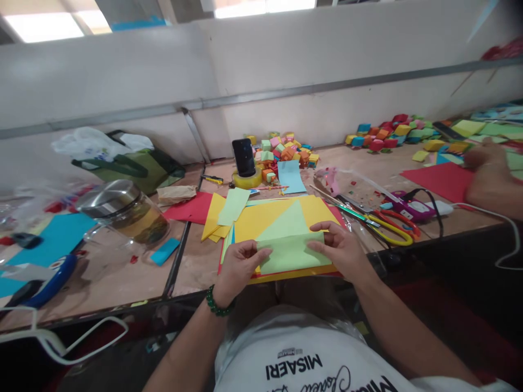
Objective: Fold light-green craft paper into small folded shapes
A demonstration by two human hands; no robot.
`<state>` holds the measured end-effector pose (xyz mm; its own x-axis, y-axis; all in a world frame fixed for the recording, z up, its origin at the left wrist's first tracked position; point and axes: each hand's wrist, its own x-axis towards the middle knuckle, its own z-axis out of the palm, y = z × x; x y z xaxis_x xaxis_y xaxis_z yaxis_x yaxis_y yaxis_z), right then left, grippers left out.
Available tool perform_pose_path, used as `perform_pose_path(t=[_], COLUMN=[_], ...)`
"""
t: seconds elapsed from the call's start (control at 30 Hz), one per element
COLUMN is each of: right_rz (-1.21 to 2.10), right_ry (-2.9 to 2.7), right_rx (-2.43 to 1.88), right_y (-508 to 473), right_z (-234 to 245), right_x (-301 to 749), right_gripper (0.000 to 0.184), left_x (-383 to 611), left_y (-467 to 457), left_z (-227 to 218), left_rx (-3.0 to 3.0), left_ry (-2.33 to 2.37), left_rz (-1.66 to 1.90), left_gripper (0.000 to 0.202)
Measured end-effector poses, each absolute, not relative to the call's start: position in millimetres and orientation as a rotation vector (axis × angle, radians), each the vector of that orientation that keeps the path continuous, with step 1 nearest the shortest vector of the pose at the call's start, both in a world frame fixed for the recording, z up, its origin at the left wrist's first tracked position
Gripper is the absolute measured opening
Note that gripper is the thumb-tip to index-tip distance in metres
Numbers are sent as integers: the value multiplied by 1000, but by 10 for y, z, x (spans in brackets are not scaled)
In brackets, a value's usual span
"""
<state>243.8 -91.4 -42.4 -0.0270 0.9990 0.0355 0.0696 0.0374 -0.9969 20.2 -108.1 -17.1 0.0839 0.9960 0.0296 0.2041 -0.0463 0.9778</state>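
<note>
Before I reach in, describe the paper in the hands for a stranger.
On the bench, find the yellow-topped stack at the near edge. Over it, pale green paper spans from left hand to right hand; unlike green strips farther left, it is held.

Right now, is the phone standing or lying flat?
The phone is standing: its dark face turns toward the camera, its lower end at the yellow roll.
</note>
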Motion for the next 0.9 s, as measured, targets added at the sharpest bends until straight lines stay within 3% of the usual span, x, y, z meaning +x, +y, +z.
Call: perform_pose_path(t=[0.27, 0.7, 0.9], right_rz=[1073, 1117, 1025], right_ry=[-1417, -1295, -1295], right_rx=[-1245, -1130, -1107], right_y=[-989, -1027, -1024], right_z=[-313, -244, -312], right_x=[2420, 2320, 2337], right_gripper=[44, 52, 46], left_x=[210, 181, 122], left_y=[-1136, -1219, -1208], left_z=[-184, -94, -190], left_rx=[1341, 1401, 1433], left_ry=[1248, 1365, 1370], left_rz=[1143, 1137, 1115], left_gripper=[33, 34, 32])
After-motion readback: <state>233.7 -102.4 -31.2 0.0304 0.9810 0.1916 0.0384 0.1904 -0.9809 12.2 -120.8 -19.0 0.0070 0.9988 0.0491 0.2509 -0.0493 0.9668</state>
